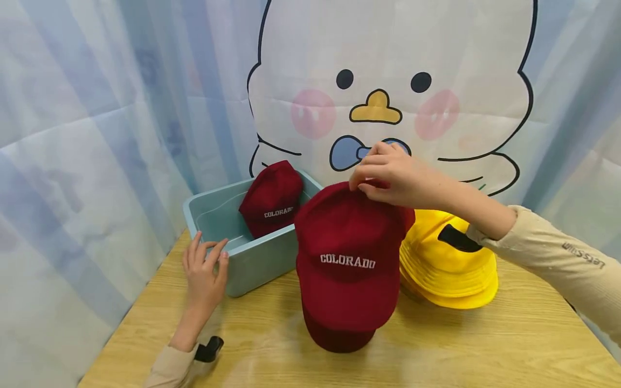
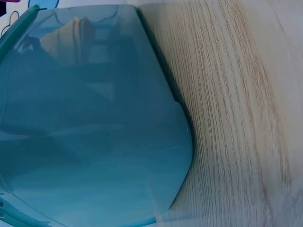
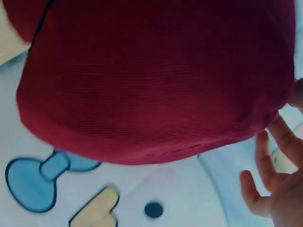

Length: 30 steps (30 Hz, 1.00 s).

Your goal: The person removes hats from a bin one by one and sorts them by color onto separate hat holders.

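Observation:
My right hand [image 1: 395, 175] pinches the crown of a dark red baseball cap [image 1: 346, 231] lettered COLORADO and holds it up, brim down. Below its brim shows a second dark red brim [image 1: 339, 337]; whether that belongs to a separate cap is hidden. In the right wrist view the cap [image 3: 156, 85] fills the upper part, the fingers [image 3: 284, 137] at its edge. My left hand [image 1: 206, 272] rests at the near left corner of a blue-green plastic bin [image 1: 262, 264], fingers near the rim. Inside the bin leans another red COLORADO cap [image 1: 274, 199].
Yellow bucket hats [image 1: 446, 264], apparently stacked, sit on the wooden table [image 1: 427, 350] behind and right of the held cap. A curtain [image 1: 121, 134] with a cartoon bird hangs close behind. The left wrist view shows the bin's side [image 2: 94, 118] on the tabletop.

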Tool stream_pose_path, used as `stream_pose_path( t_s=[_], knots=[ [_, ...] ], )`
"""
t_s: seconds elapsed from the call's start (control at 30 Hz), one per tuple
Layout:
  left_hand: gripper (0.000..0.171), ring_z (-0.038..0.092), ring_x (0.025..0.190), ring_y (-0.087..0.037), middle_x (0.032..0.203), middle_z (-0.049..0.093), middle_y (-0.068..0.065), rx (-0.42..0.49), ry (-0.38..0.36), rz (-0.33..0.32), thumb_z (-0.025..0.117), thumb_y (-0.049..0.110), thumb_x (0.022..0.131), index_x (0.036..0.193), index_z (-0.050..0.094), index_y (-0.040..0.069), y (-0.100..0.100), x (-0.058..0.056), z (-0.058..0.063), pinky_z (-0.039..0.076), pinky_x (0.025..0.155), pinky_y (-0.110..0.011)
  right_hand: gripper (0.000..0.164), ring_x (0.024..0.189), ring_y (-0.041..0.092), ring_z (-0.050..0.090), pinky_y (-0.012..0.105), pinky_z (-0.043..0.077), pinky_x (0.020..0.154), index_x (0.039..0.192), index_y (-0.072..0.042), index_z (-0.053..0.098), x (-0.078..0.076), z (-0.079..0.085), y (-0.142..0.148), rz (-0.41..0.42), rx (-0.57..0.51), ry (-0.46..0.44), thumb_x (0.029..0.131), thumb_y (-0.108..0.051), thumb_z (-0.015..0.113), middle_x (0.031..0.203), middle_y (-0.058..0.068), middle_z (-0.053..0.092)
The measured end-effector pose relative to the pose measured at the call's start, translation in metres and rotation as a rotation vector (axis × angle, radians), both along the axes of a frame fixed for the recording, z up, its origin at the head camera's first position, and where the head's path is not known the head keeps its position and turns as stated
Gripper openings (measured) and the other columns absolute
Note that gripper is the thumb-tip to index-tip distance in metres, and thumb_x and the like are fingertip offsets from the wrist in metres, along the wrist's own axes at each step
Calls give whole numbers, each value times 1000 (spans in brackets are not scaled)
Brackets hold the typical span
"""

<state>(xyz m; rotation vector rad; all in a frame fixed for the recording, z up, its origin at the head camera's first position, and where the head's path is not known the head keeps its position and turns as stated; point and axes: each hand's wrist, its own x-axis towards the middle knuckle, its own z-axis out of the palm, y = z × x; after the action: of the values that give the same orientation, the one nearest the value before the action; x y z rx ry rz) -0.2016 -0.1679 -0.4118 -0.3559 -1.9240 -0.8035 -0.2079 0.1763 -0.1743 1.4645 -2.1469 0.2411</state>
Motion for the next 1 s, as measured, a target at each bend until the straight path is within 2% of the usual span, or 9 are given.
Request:
stream_pose_path(
  t_s=[0.13,0.23,0.33,0.47,0.6,0.7,0.77,0.87,1.0],
  knots=[
    [34,33,126,-41,92,54,-21,5,8,-3,43,23,93,100,65,-2,1,-1,0,14,99,-62,17,87,14,44,32,29,72,84,-20,64,16,-16,-10,51,123,-81,80,-4,59,81,-7,60],
    [33,33,125,-42,91,54,-20,7,18,-3,43,23,92,99,65,-2,1,-2,1,15,98,-62,15,85,13,44,32,31,75,90,-20,63,26,-37,-16,78,206,-52,80,-9,60,82,-6,60],
    [34,33,125,-42,91,54,-20,4,20,-3,43,23,92,99,65,-2,1,-2,1,15,99,-61,18,87,17,45,36,34,78,93,-20,63,33,-50,-18,73,266,95,77,-18,67,83,-5,59],
    [35,33,125,-41,91,54,-20,1,20,-4,43,24,92,99,65,-2,1,-3,2,15,99,-61,25,89,22,46,44,34,83,91,-19,62,38,-50,-19,50,319,313,70,-26,74,79,-3,58],
    [37,33,125,-41,91,54,-20,-3,12,-2,42,27,93,99,65,-1,1,-2,2,15,98,-63,14,83,21,47,47,34,85,78,-11,56,38,-44,-21,42,385,462,74,-13,69,63,-2,51],
    [38,33,125,-42,92,54,-20,-4,-1,1,41,29,93,100,65,0,1,-2,1,14,98,-65,14,83,21,48,49,34,87,74,-7,51,30,-39,-18,21,369,537,74,-5,65,58,-1,48],
    [38,33,125,-41,92,54,-20,0,-6,0,41,28,93,100,65,0,2,-1,1,13,98,-65,13,84,23,49,50,34,87,76,-5,52,21,-38,-14,-1,323,548,74,-5,65,60,0,50],
    [36,33,126,-41,92,54,-20,5,-7,0,42,27,93,99,65,-1,2,-1,0,13,98,-65,12,88,24,49,50,33,88,84,-6,56,11,-44,-8,-13,248,498,76,-9,64,70,1,55],
    [36,34,124,-43,92,54,-20,7,-14,2,42,26,92,99,65,-1,2,0,-1,13,97,-66,11,91,21,49,46,35,86,92,-10,59,19,-66,-8,101,234,405,84,-15,54,82,-3,58]
  ],
)
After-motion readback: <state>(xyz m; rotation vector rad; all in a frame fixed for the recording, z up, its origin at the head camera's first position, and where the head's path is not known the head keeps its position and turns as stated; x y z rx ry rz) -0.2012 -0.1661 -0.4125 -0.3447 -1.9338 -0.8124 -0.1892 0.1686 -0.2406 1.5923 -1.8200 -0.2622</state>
